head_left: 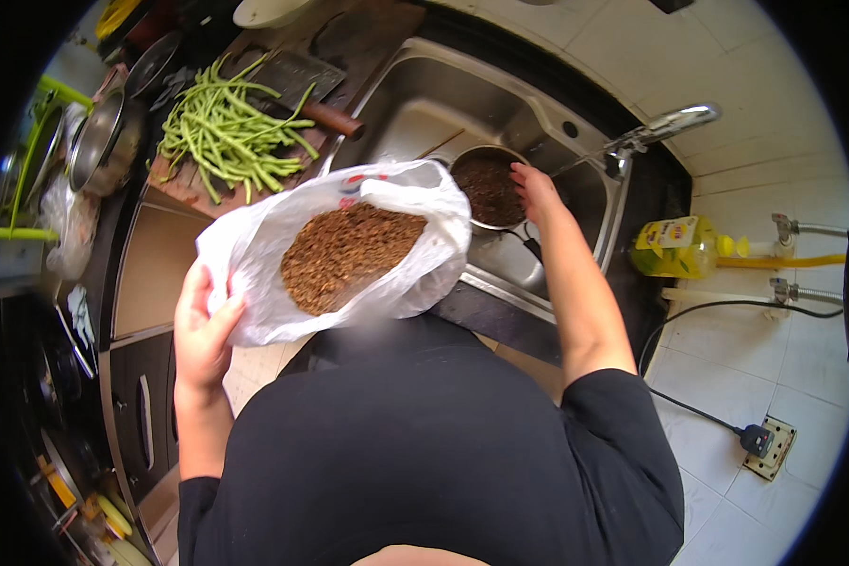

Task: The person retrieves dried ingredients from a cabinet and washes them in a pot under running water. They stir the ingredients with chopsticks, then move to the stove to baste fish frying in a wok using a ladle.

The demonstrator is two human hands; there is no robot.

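Note:
My left hand (208,316) grips the side of a white plastic bag (448,212), which gapes open toward me. Inside it lies a heap of coarse brown granules (349,255); I cannot tell exactly what they are. In the sink stands a round metal pot (490,225) with a black handle (532,247), holding darker brown material (489,187). At the pot's right edge is my right hand (538,193), fingers loosely spread with nothing visible in them. Whether it touches the rim is unclear.
Green beans (241,137) are piled on a wooden board (181,196), beside a cleaver (335,120). The steel sink (406,71) has a faucet (674,123) at its right. A yellow bottle (674,247) and a plugged-in cable (703,415) lie farther right. Metal bowls (99,141) stand left.

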